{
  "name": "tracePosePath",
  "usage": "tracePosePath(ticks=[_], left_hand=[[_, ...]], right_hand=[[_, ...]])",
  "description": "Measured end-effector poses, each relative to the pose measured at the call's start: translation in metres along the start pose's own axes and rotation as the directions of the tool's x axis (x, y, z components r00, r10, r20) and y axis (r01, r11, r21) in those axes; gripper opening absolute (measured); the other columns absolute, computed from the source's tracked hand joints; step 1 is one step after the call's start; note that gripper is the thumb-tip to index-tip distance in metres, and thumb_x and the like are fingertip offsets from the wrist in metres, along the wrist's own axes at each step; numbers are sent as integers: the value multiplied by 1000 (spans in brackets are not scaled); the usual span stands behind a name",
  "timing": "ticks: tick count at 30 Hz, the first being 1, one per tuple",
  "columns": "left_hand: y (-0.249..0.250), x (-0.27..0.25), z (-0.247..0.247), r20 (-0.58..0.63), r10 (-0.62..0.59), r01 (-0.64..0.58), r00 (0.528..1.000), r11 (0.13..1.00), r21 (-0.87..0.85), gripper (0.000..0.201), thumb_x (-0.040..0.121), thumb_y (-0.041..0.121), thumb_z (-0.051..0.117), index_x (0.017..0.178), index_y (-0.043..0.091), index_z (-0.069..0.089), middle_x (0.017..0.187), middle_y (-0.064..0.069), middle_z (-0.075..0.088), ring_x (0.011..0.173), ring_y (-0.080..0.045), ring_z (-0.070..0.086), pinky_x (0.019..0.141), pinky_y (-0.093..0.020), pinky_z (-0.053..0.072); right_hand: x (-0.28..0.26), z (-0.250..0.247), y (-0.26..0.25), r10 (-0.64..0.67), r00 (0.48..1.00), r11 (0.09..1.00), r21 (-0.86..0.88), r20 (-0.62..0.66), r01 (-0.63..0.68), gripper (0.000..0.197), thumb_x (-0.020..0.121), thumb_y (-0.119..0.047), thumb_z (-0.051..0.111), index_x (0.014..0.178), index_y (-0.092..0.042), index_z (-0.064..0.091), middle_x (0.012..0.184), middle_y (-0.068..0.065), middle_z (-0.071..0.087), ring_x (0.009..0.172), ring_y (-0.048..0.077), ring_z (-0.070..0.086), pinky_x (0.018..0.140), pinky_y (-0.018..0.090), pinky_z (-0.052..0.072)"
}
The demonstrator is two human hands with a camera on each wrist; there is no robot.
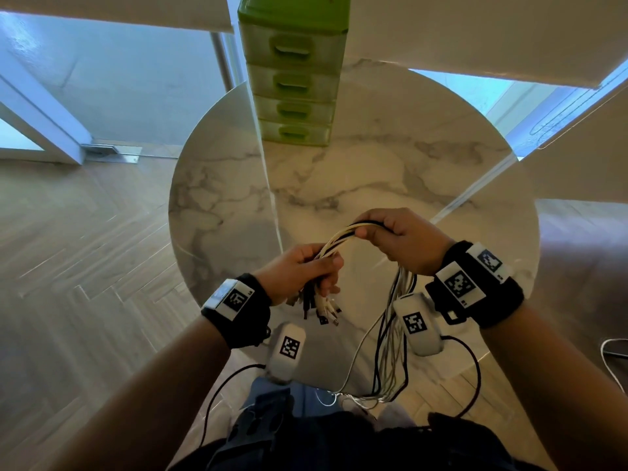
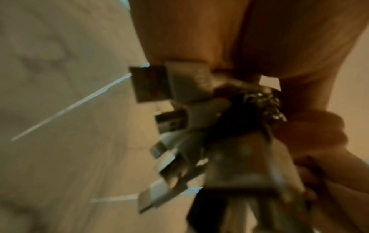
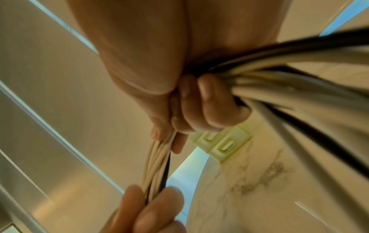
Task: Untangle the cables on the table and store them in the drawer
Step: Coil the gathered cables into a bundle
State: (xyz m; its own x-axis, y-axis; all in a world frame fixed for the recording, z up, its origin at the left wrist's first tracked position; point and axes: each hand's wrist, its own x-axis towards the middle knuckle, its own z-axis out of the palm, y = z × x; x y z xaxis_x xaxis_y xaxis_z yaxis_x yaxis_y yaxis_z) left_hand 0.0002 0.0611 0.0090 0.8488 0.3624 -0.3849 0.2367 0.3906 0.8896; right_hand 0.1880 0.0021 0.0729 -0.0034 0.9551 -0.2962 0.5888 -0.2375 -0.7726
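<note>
A bundle of white and black cables (image 1: pixel 343 237) arches between both hands above the round marble table (image 1: pixel 373 171). My left hand (image 1: pixel 306 271) grips the bundle near its plug ends, and several USB plugs (image 1: pixel 321 305) hang below the fist; the left wrist view shows those plugs (image 2: pixel 175 119) close up and blurred. My right hand (image 1: pixel 396 239) grips the bundle farther along (image 3: pixel 259 78), and the long loose ends (image 1: pixel 390 351) drop past the table's near edge. The green drawer unit (image 1: pixel 294 83) stands at the table's far side with all its drawers closed.
The drawer unit (image 3: pixel 221 141) also shows beyond the right fingers. Wooden floor (image 1: pixel 85 249) lies to the left of the table, and glass doors stand behind it. Another white cable (image 1: pixel 608 362) lies on the floor at the right edge.
</note>
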Motion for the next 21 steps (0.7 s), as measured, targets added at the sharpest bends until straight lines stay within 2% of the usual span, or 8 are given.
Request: tracePosePath(ticks=[3, 5, 8, 11, 13, 16, 19, 21], left_hand=[[-6, -6, -1, 84, -5, 18, 996, 987, -158, 19, 92, 20, 50, 73, 14, 51, 57, 5, 52, 53, -9, 53, 83, -33, 54], [-8, -9, 0, 141, 20, 24, 990, 953, -301, 28, 88, 35, 59, 65, 21, 52, 52, 7, 44, 46, -7, 44, 73, -29, 54], [-2, -14, 2, 342, 103, 123, 934, 807, -578, 31, 88, 44, 59, 68, 21, 53, 48, 11, 32, 40, -4, 31, 57, -20, 47], [8, -22, 4, 431, 276, 178, 859, 628, -758, 27, 99, 32, 45, 82, 12, 53, 52, 8, 38, 43, -6, 34, 59, -20, 45], [9, -26, 2, 385, 335, 137, 860, 575, -807, 27, 101, 26, 40, 102, 5, 56, 55, 2, 48, 45, -6, 37, 60, -21, 45], [1, -32, 2, 255, 321, 34, 912, 559, -828, 40, 99, 18, 42, 136, 1, 43, 68, 0, 60, 43, -4, 36, 58, -21, 45], [0, -34, 4, 16, 261, -140, 965, 565, -813, 47, 91, 11, 52, 138, 4, 43, 78, 3, 64, 40, -2, 44, 50, -18, 48], [1, -33, 2, -154, 239, -270, 959, 598, -754, 48, 88, 0, 44, 136, 5, 43, 97, -1, 70, 51, -4, 57, 47, -17, 48]], right_hand=[[2, 0, 8, 18, 999, 993, 114, -51, -12, 18, 95, -23, 49, 97, -11, 63, 49, -11, 41, 43, 5, 34, 47, 23, 31], [4, 2, 11, 24, 999, 983, 180, -45, -15, 16, 95, -24, 50, 94, -15, 63, 51, -9, 38, 44, 8, 32, 45, 25, 30], [11, 11, 12, 29, 996, 946, 325, -82, -1, 13, 95, -21, 50, 90, -22, 62, 55, -7, 38, 46, 8, 31, 45, 24, 30], [15, 37, 12, 57, 984, 915, 403, -169, 17, 13, 96, -21, 48, 87, -21, 57, 61, -2, 42, 50, 10, 35, 47, 26, 33], [14, 61, 12, 46, 982, 910, 413, -185, 35, 14, 97, -27, 43, 88, -21, 52, 61, -4, 44, 49, 10, 39, 48, 29, 37], [11, 87, 12, 22, 985, 900, 432, -173, 56, 14, 98, -27, 37, 96, -21, 50, 61, -6, 45, 49, 8, 42, 48, 29, 42], [9, 101, 14, 20, 997, 939, 344, -73, 6, 19, 96, -25, 45, 113, -17, 47, 75, 8, 58, 60, 19, 57, 55, 30, 49], [7, 107, 17, 40, 999, 951, 306, -10, -35, 23, 94, -18, 50, 116, -14, 46, 88, 21, 61, 73, 32, 61, 62, 29, 53]])
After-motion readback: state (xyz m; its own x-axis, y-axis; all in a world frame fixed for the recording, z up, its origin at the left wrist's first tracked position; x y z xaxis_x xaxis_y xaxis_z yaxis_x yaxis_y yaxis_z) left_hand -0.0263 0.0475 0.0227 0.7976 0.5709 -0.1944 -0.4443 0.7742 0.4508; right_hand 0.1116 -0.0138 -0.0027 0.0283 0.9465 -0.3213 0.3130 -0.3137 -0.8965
